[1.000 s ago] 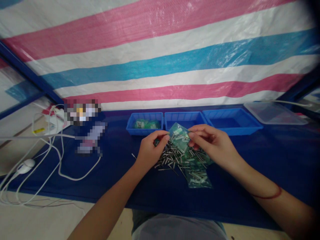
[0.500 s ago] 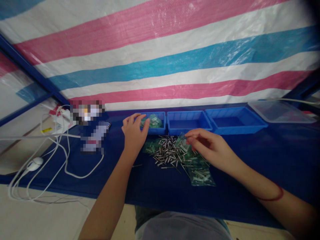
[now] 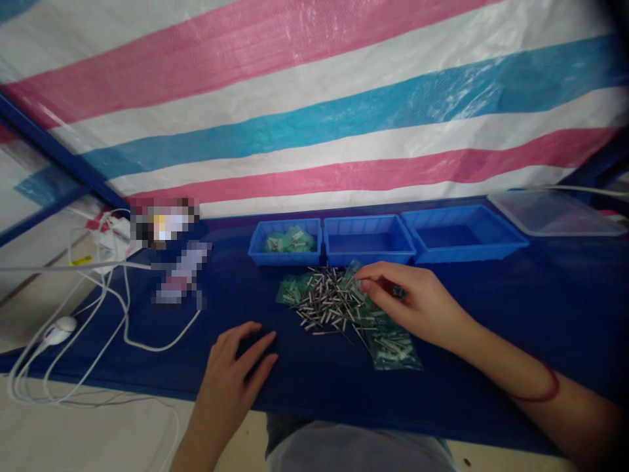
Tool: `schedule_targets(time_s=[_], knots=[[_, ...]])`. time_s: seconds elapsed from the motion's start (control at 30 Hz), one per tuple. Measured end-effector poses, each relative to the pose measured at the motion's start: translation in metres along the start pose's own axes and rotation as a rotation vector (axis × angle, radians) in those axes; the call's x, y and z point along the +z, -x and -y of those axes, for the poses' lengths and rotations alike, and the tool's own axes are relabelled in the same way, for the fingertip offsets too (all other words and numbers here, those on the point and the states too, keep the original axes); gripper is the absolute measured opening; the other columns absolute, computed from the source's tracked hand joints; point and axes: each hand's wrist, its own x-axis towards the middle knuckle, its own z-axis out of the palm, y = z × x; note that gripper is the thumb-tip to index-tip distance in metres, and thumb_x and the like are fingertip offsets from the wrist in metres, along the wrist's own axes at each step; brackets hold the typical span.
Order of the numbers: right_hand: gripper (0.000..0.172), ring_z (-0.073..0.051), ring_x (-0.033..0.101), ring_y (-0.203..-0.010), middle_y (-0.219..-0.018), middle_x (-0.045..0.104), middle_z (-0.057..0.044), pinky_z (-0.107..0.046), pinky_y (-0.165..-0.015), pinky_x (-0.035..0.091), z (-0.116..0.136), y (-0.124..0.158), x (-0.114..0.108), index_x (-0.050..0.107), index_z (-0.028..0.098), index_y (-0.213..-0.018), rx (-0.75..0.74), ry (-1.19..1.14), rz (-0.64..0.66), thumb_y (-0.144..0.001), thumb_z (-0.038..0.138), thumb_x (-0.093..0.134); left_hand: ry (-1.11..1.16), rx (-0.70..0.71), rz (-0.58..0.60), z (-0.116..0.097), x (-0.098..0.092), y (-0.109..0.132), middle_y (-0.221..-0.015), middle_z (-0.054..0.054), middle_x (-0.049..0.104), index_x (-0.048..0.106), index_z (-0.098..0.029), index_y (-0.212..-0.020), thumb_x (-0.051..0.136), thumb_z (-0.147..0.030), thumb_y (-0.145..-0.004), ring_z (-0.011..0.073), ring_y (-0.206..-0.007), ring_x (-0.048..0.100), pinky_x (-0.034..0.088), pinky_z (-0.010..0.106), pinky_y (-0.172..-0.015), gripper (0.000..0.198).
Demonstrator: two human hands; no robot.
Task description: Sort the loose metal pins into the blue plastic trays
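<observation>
On the blue table lies a pile of silver metal pins with thicker ends, which look like pop rivets (image 3: 324,305). Clear greenish plastic bags lie around the pile, among them a filled bag (image 3: 396,351) at its front right. My right hand (image 3: 420,301) is over the pile's right side, thumb and forefinger pressed together beside a bag's upper edge; what they pinch is hidden. My left hand (image 3: 240,367) hovers at the table's front, left of the pile, open with fingers apart and nothing in it. Filled bags (image 3: 292,240) sit in the left blue bin (image 3: 255,252).
Behind the pile, a middle blue bin (image 3: 368,252) and a right blue bin (image 3: 472,252) continue the row. A clear plastic lid (image 3: 555,213) lies at the far right. White cables (image 3: 125,314) and a blurred-out phone-like object (image 3: 181,275) occupy the left. Striped sheeting (image 3: 314,131) hangs behind.
My left hand has withdrawn from the left bin towards the front edge, uncovering the bags in it. My right hand has shifted slightly left and stays over the pile. The view has moved slightly.
</observation>
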Motion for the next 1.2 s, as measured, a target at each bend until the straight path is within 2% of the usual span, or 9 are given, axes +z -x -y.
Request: schedule_targets(time_s=[0.23,0.37,0.5,0.6,0.7,0.83,0.93,1.03,1.2], knots=[[0.015,-0.010,0.059,-0.061,-0.077,0.068,-0.001,-0.021,-0.053,0.044,0.004,-0.001,-0.003,0.065,0.019,-0.093,-0.019,0.009,-0.012,-0.089,0.024,0.051,0.051,0.028,-0.059,-0.006,0.001,-0.012,-0.094,0.007,0.064,0.069,-0.020,-0.103,0.047,-0.029,-0.094,0.0173,-0.085,0.062,0.054,0.030,-0.074,0.025],[0.016,-0.011,0.059,-0.061,-0.080,0.070,-0.003,-0.021,-0.051,0.043,0.004,-0.002,-0.009,0.065,0.019,-0.092,-0.007,0.008,-0.046,-0.089,0.025,0.051,0.015,0.025,-0.083,-0.009,0.005,-0.015,-0.090,0.006,0.066,0.067,-0.017,-0.095,0.043,-0.027,-0.095,0.0177,-0.081,0.063,0.054,0.031,-0.075,0.025],[0.018,-0.011,0.058,-0.059,-0.076,0.069,-0.002,-0.021,-0.050,0.042,0.003,-0.003,-0.014,0.065,0.020,-0.092,0.005,0.018,-0.061,-0.089,0.027,0.049,0.040,0.004,-0.036,-0.014,0.004,-0.025,-0.089,0.006,0.066,0.063,-0.018,-0.092,0.042,-0.026,-0.095,0.0182,-0.079,0.062,0.052,0.032,-0.074,0.023],[0.017,-0.012,0.058,-0.058,-0.075,0.068,-0.002,-0.022,-0.052,0.043,0.001,-0.005,-0.016,0.065,0.020,-0.091,0.001,0.054,-0.048,-0.089,0.026,0.049,0.135,0.001,0.014,-0.022,-0.002,-0.047,-0.091,0.005,0.065,0.060,-0.020,-0.094,0.042,-0.024,-0.095,0.0181,-0.082,0.061,0.050,0.032,-0.074,0.019],[0.017,-0.012,0.059,-0.060,-0.079,0.069,-0.003,-0.025,-0.058,0.047,-0.005,-0.008,-0.017,0.066,0.019,-0.090,-0.054,0.129,-0.009,-0.088,0.022,0.049,0.169,0.019,0.009,-0.029,-0.004,-0.083,-0.093,0.005,0.065,0.058,-0.020,-0.096,0.041,-0.024,-0.096,0.0183,-0.087,0.059,0.047,0.033,-0.079,0.018],[0.029,-0.019,0.064,-0.092,-0.107,0.067,-0.009,-0.033,-0.082,0.053,-0.014,-0.010,-0.014,0.064,0.018,-0.108,-0.192,0.243,0.051,-0.086,0.013,0.046,0.127,0.103,-0.018,-0.040,0.003,-0.133,-0.096,0.005,0.065,0.060,-0.018,-0.096,0.042,-0.025,-0.096,0.0192,-0.091,0.057,0.042,0.034,-0.084,0.019],[0.047,-0.021,0.056,-0.115,-0.128,0.057,-0.011,-0.037,-0.097,0.047,-0.016,-0.009,-0.009,0.056,0.017,-0.125,-0.259,0.348,0.118,-0.083,0.004,0.041,0.086,0.173,-0.016,-0.048,0.012,-0.153,-0.096,0.006,0.065,0.062,-0.019,-0.098,0.041,-0.026,-0.096,0.0196,-0.093,0.056,0.041,0.034,-0.084,0.022],[0.052,-0.022,0.055,-0.116,-0.133,0.055,-0.010,-0.042,-0.100,0.046,-0.015,-0.008,-0.004,0.052,0.019,-0.130,-0.297,0.442,0.177,-0.083,0.002,0.039,0.094,0.221,-0.004,-0.053,0.021,-0.155,-0.098,0.005,0.065,0.062,-0.019,-0.102,0.041,-0.026,-0.097,0.0196,-0.095,0.056,0.040,0.034,-0.084,0.023],[0.041,-0.025,0.058,-0.111,-0.126,0.058,-0.013,-0.043,-0.092,0.051,-0.012,-0.008,-0.002,0.055,0.017,-0.126,-0.286,0.495,0.192,-0.088,0.011,0.042,0.130,0.229,0.024,-0.051,0.030,-0.143,-0.099,0.006,0.065,0.062,-0.018,-0.103,0.040,-0.027,-0.097,0.0184,-0.091,0.057,0.039,0.034,-0.081,0.024]])
